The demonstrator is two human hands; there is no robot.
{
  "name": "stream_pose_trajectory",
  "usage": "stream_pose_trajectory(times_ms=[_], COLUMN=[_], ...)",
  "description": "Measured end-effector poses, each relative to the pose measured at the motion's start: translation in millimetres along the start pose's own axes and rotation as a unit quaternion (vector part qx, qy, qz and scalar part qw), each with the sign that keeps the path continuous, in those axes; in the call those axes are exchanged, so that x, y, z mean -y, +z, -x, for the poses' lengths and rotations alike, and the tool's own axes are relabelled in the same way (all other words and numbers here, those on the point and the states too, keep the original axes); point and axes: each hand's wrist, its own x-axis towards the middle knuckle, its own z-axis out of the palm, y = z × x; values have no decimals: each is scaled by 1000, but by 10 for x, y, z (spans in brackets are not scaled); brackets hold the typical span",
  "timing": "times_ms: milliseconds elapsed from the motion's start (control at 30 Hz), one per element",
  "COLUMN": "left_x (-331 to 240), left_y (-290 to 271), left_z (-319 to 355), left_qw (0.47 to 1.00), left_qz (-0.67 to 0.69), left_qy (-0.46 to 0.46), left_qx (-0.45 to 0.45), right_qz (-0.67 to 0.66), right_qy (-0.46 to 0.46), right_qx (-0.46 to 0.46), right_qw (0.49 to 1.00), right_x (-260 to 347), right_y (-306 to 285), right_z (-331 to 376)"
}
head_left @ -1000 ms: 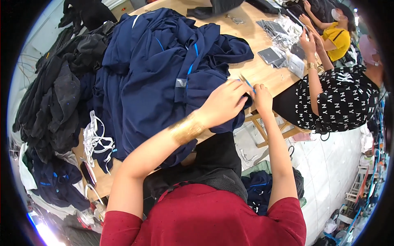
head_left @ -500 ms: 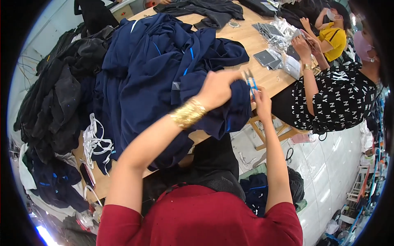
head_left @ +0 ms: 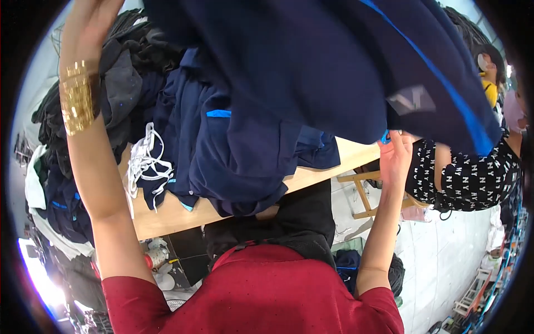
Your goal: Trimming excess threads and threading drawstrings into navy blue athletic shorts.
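Observation:
A navy garment with a bright blue stripe is spread in the air across the upper middle, blurred by motion. A grey patch shows on its right part. My right hand is closed at its lower edge, with a bit of the blue handle of the thread snips showing at the fingers; the blades are hidden. Whether these fingers also pinch the cloth is unclear. At the upper left, my raised left hand runs out of the picture, its fingertips cut off. Below the lifted garment lies a heap of navy garments.
White cords lie at the left end of the wooden table. Dark clothes are piled behind them. At right, a person in a black patterned top sits close, by a wooden stool. A person in yellow is farther back.
A navy garment has been lifted off the heap into the air. My left hand has swung from beside the snips to the upper left. My right hand has moved slightly right.

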Motion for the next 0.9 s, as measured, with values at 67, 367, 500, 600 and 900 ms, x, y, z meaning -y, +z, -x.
stream_pose_trajectory(times_ms=[67, 367, 500, 600, 900], left_x=[265, 1017, 758, 560, 683], left_y=[-389, -545, 193, 786, 1898], left_z=[507, 3015, 3098, 3054, 3075], left_qw=[973, 854, 855, 896, 934], left_qz=[22, -410, -431, -351, -323], left_qy=[-138, -314, -255, -233, -151], left_qx=[-183, -60, -136, -139, 31], right_qz=[22, 289, 279, 352, 378], right_qy=[23, 167, 171, 135, 61], right_qx=[21, -19, 25, 43, 42], right_qw=[999, 943, 945, 925, 923], right_x=[50, -386, -453, -575, -943], right_y=[160, 259, 474, 764, 1083], right_z=[-18, 287, 343, 383, 213])
